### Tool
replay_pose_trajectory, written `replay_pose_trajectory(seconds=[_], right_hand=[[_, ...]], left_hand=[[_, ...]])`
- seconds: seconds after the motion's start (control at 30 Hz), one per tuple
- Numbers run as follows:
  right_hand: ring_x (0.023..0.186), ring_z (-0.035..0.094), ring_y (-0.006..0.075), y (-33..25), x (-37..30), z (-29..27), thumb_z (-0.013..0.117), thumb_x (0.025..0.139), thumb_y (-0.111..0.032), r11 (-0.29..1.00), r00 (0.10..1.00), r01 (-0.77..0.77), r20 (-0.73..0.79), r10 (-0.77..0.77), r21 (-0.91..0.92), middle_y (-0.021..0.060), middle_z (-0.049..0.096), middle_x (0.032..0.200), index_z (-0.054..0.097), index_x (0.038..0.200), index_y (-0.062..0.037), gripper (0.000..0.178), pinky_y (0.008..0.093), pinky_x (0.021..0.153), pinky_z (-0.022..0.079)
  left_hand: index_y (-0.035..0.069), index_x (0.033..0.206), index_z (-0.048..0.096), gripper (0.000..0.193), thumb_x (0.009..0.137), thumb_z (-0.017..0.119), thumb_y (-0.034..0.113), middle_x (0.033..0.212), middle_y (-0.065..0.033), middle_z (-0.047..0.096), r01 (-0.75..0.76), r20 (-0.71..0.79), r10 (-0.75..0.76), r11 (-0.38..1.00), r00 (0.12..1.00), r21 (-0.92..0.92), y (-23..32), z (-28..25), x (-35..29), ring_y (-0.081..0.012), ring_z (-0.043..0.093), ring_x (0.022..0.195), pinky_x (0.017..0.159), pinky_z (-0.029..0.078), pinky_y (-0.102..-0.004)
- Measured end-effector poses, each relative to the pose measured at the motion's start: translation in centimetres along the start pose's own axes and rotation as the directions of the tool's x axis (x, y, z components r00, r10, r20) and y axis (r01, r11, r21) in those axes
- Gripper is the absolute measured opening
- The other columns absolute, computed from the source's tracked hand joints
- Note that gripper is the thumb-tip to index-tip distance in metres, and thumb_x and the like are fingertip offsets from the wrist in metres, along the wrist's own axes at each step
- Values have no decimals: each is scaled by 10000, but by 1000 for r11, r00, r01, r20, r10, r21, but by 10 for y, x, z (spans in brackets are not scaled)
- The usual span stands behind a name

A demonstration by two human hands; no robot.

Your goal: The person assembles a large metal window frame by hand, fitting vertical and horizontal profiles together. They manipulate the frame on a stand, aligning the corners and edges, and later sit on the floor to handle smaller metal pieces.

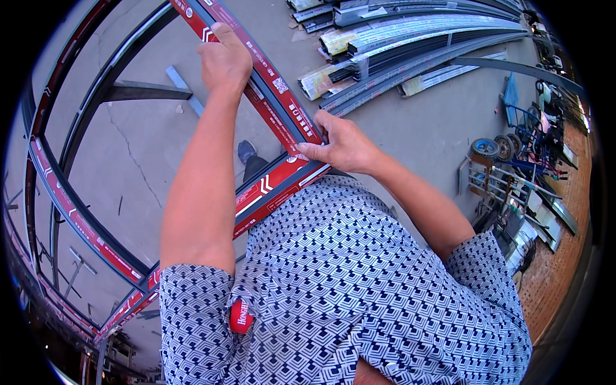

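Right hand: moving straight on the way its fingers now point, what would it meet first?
The red-and-dark frame, probably at once: the right hand appears to touch its corner.

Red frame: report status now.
Left hand grips frame. Right hand clasps its near corner. Profile stack on floor beyond, apart from frame.

Left hand [226, 58] grips one bar of the red-and-grey frame [289, 99]. Right hand [343, 142] at the frame's near corner, thumb on the inner side, fingers on the outer. Corner close to the patterned shirt [346, 256]; red item [241, 317] at its chest. Shoe [246, 151] visible through the frame. Grey floor [398, 135], cracked at left. Bars [423, 46] stacked beyond. Right: small wheels [485, 148], brick surface [552, 282].
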State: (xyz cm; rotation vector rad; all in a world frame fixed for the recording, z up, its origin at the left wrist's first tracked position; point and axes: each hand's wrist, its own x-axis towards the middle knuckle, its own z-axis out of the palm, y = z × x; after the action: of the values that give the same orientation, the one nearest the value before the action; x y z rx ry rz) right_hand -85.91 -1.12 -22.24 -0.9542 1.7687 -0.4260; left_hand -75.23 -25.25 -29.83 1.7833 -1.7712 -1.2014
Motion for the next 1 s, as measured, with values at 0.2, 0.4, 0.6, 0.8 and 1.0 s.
replay_pose_trajectory(seconds=[0.2, 0.4, 0.6, 0.8, 1.0], right_hand=[[984, 777, 288, 8, 0, -8, 856, 935, -397, 997, 999, 34, 36, -37, 75, 206, 786, 1058, 668, 1167, 22, 515, 408, 890, 591], [1026, 776, 286, 19, 8, -22, 850, 939, -396, 993, 984, 69, 155, -84, 99, 198, 793, 1104, 696, 1228, 16, 527, 400, 935, 581], [1058, 771, 292, 4, 7, -23, 824, 961, -384, 1000, 988, 2, 156, -4, 9, 219, 786, 1145, 698, 1239, 9, 498, 409, 953, 576], [1081, 764, 305, -4, 5, -26, 804, 974, -341, 995, 987, -34, 162, 19, 90, 221, 782, 1160, 681, 1258, 9, 467, 421, 977, 566], [1107, 753, 369, -2, -10, -19, 783, 978, -358, 997, 997, -63, 48, 61, 36, 252, 763, 1172, 662, 1252, 9, 474, 448, 987, 561]], left_hand=[[-178, 1337, 483, 925, 1095, 243, 682, 1259, -348, 705, -11, 48, 10, 1000, 999, 19, 8, 0, -4, -480, 699, 1210, 1082, 520, -506], [-179, 1339, 481, 937, 1090, 243, 692, 1277, -353, 694, -17, 7, 17, 999, 1000, 35, 17, 4, -10, -484, 693, 1221, 1085, 517, -507], [-182, 1340, 479, 945, 1087, 239, 697, 1287, -359, 688, -26, 7, 26, 996, 1000, 89, 12, 3, -5, -486, 682, 1236, 1102, 504, -501], [-195, 1359, 473, 976, 1078, 269, 717, 1288, -367, 685, -74, 32, 71, 992, 997, 103, 8, 3, 5, -490, 679, 1240, 1107, 501, -500], [-229, 1365, 462, 1133, 961, 502, 829, 1308, -369, 677, -65, 73, 52, 978, 996, 200, 17, 4, 0, -484, 676, 1254, 1113, 498, -483]])
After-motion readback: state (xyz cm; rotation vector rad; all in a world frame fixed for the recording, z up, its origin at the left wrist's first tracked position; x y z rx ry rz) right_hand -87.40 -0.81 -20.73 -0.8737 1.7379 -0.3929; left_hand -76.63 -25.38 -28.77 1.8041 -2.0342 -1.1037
